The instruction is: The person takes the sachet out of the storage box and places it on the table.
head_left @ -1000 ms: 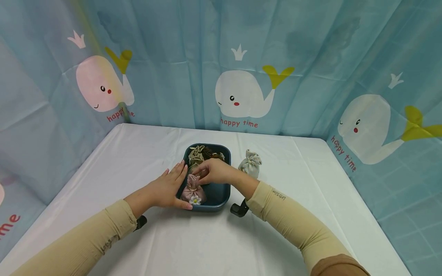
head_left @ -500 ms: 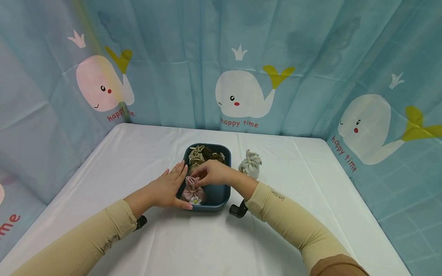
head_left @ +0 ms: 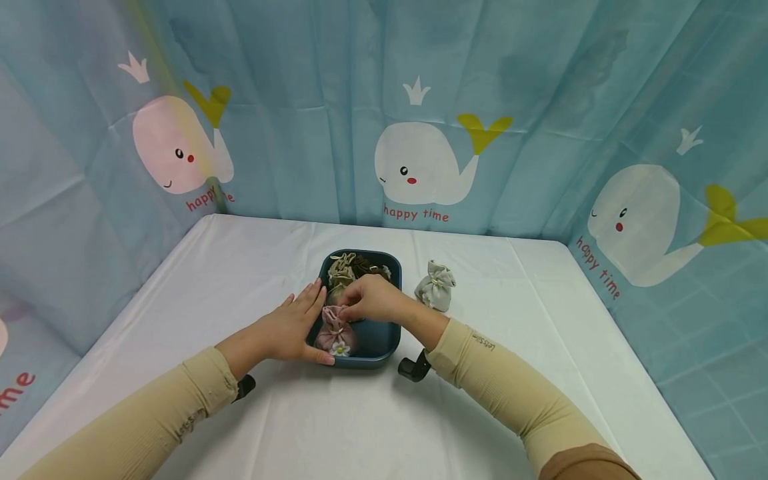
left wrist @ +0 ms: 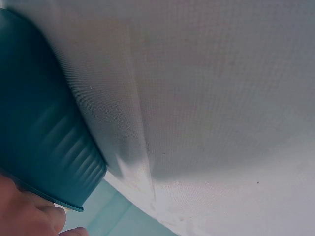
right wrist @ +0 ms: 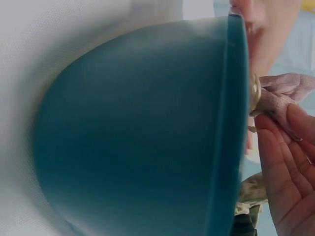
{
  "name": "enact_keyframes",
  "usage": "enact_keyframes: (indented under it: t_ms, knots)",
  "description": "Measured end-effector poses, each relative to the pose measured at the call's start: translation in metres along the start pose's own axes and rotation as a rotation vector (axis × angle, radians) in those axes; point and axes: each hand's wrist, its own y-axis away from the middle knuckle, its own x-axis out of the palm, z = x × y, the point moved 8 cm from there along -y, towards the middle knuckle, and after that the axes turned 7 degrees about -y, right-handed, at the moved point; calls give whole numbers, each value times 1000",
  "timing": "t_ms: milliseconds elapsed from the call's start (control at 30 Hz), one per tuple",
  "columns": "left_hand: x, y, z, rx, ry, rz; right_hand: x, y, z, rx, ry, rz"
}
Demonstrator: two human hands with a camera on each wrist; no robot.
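Note:
A small pink drawstring pouch [head_left: 337, 330] with a white flower stands in the near left corner of the dark blue bin [head_left: 381, 361]. My right hand [head_left: 377, 299] reaches over the bin and pinches the pouch's gathered top, as the right wrist view shows with the pink cloth [right wrist: 276, 104] between thumb and fingers. Along the bin's left side my left hand [head_left: 288, 328] lies with straight fingers against the rim and its thumb at the front edge. Olive-gold [head_left: 342, 270] and dark brown pouches [head_left: 366, 267] fill the far end, partly hidden by my right hand.
A pale grey pouch [head_left: 436, 287] stands on the white tablecloth [head_left: 498, 347] just right of the bin. Blue curtains [head_left: 336, 133] with whale prints hang behind and at both sides of the table.
My right hand has shifted slightly at the pink pouch's top, and the pouch's neck has tilted a little to the left. The left hand and bin stay in place.

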Motion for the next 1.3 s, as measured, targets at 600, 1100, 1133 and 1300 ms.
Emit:
enact_keyframes:
  t_ms: [600,1100,1133,1300]
  knots:
    - [-1,0,-1,-15,-6,17,-16,10,11,-52,3,-40]
    - [-2,1,-1,-11,-11,25,-41,21,17,-47,-34,-134]
    - [-3,1,-1,-11,-12,26,-43,22,17,-43,-41,-140]
    - [-4,1,-2,-4,-10,18,-50,26,17,-23,-88,-158]
